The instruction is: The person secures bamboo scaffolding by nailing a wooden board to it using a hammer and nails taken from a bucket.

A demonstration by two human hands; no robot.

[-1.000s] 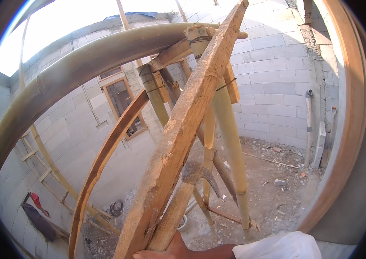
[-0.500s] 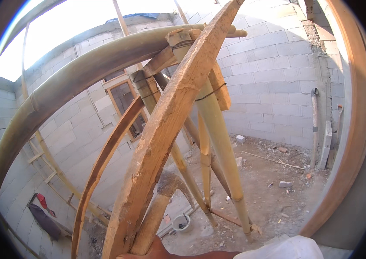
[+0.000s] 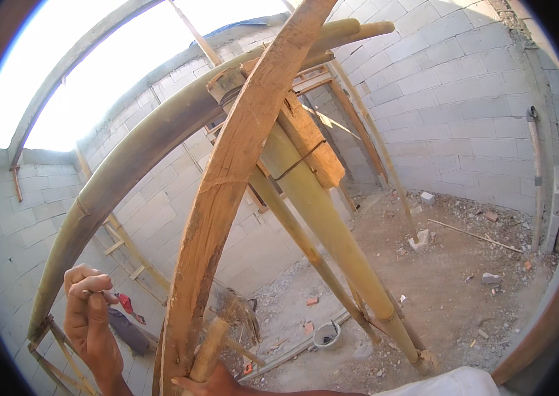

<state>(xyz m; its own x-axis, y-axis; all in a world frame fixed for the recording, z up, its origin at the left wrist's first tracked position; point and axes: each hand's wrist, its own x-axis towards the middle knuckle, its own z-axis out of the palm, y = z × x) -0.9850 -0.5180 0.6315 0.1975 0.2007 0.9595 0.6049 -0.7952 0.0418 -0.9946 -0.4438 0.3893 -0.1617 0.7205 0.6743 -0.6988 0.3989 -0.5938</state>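
Observation:
My left hand [image 3: 93, 313] is raised at the lower left, beside the wooden beam. Its fingers are curled and pinched against the thumb, and I cannot make out what they hold. At the bottom edge my right hand [image 3: 215, 381] is closed round the wooden handle of a hammer [image 3: 211, 343], with its thumb close against the beam's lower end. The hammer's head cannot be made out. The rough-sawn wooden beam [image 3: 227, 168] rises steeply before me, crossing a thick bamboo pole [image 3: 322, 224] with a wood block [image 3: 312, 142] tied to it.
A large curved bamboo pole [image 3: 118, 162] arches across the left. Slimmer bamboo legs [image 3: 299, 244] reach down to the dirt floor [image 3: 418, 297], where rubble and a bucket [image 3: 326, 336] lie. Grey block walls [image 3: 451, 119] stand behind. A dark thing with a red part [image 3: 129, 330] is beyond my left hand.
My left hand has come into view at the lower left. The hammer's head, plain before, no longer shows clearly. The view has shifted, moving the beam's top and the bamboo joint leftward.

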